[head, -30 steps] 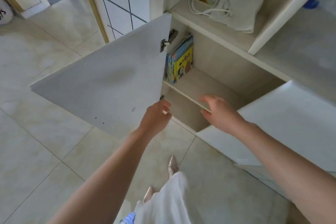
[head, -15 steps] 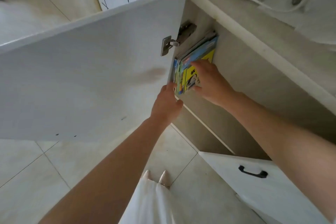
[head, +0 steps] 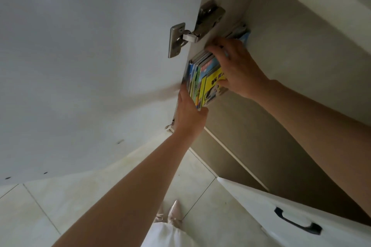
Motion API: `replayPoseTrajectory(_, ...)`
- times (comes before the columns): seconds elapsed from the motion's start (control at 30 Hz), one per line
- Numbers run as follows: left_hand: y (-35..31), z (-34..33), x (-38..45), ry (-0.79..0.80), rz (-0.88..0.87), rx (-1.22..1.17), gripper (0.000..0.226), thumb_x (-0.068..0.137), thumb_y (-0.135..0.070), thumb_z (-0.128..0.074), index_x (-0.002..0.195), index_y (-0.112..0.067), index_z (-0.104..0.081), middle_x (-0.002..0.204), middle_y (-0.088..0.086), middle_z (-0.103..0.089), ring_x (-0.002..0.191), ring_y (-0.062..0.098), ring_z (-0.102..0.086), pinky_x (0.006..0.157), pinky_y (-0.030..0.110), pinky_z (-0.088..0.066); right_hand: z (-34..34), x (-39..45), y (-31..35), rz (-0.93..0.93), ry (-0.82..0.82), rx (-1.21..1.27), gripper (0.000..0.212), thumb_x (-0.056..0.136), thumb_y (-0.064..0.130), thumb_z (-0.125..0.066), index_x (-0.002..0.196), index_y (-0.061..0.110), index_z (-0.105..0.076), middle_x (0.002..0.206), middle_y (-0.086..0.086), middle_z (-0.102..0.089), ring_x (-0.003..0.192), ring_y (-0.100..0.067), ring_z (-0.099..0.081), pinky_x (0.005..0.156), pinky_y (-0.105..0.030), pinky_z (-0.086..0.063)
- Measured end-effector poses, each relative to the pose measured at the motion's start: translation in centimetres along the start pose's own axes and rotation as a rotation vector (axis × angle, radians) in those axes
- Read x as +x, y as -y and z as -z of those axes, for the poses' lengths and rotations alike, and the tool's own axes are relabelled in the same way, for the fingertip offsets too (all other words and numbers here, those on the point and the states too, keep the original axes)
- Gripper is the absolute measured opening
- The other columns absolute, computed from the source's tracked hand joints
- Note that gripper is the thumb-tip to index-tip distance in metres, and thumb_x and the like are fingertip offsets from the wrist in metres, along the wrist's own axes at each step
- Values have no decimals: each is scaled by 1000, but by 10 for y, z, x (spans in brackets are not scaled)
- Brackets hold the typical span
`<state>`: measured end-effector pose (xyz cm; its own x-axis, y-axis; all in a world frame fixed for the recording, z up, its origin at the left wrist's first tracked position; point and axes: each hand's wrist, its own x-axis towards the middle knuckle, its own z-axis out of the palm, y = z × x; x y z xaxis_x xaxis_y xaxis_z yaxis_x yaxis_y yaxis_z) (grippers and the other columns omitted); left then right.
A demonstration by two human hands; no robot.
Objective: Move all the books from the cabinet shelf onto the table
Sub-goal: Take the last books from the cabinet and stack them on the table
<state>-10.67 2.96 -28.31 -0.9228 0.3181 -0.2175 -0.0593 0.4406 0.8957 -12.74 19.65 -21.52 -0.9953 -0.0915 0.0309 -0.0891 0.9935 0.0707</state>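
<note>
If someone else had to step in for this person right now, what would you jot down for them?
Right hand: wrapped over the stack of picture books, fingers curled over its top edge, thumb on the yellow front cover.
Left hand: at the stack's lower near corner, thumb by the front cover, fingers hidden along the spine side by the open cabinet door.
Books: upright on the cabinet shelf, against the left wall below the hinge.
Done: door open, both hands on the stack.
Left: lift the whole stack out and carry it to the table, which is not in view.
</note>
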Motion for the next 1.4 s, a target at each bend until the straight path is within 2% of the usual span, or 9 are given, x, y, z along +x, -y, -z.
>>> replayPoseTrajectory(0.1,1,-7,5,-32,-50,-2,86,83,-9,-62,150,-32,-13,143,-1,-39,128,18,-45,86,39,-56,-5,2,-2,-9,-37,-32,99,57,31,-90,139,14,-38,142,-16,-40,128,-40,-39,104,-50,-37)
replayPoseTrajectory(0.27,4,-17,0,-28,-84,67,80,81,-12,-65,149,-25,-24,141,3,-36,123,22,-47,88,32,-54,-12,-19,-2,-48,-124,-121,88,59,29,-87,134,15,-43,135,-18,-44,120,-42,-42,96,-52,-39)
replayPoseTrajectory(0.57,8,-24,5,7,-106,152,55,87,-25,-68,136,-24,-42,135,5,-41,126,25,-42,99,42,-51,-16,-50,-7,-64,-241,-165,68,57,29,-85,111,8,-49,116,-22,-53,108,-37,-42,86,-46,-36)
replayPoseTrajectory(0.7,9,-20,12,-60,-165,166,49,82,-24,-75,124,-23,-50,139,4,-35,128,23,-41,97,32,-53,-9,-40,-11,-73,-207,-105,93,55,37,-88,128,12,-36,133,-24,-46,124,-41,-44,98,-54,-35)
replayPoseTrajectory(0.83,9,-16,16,10,-151,65,54,82,-20,-75,122,-17,-40,129,3,-47,113,20,-57,70,11,-50,-3,-28,-21,-79,-47,-80,105,53,43,-88,141,17,-37,149,-14,-38,143,-35,-25,108,-67,-21)
replayPoseTrajectory(0.93,6,-18,15,55,-151,1,68,82,-19,-76,132,-18,-29,130,3,-53,112,19,-61,74,20,-57,-11,-29,-26,-27,-23,-87,82,53,40,-89,122,14,-53,132,-10,-55,134,-34,-41,101,-70,-23)
replayPoseTrajectory(1.07,-1,-25,20,94,-247,32,76,79,-19,-77,140,-20,-31,133,3,-55,114,21,-60,83,37,-60,-17,-30,-27,-41,-39,-28,68,55,34,-89,109,13,-53,112,-13,-58,117,-36,-48,97,-69,-33)
replayPoseTrajectory(1.27,5,-31,26,-47,-310,88,47,87,-27,-71,129,-19,-51,117,4,-69,101,22,-68,79,30,-59,-16,-38,-25,-172,-174,-27,106,57,43,-86,144,15,-32,149,-16,-36,138,-42,-29,111,-66,-21)
replayPoseTrajectory(1.4,12,-28,26,-47,-375,186,44,87,-31,-70,126,-21,-54,113,4,-71,94,24,-71,74,35,-61,-23,-55,-40,-362,-333,254,120,55,32,-91,149,4,-22,149,-22,-29,139,-38,-29,113,-49,-31)
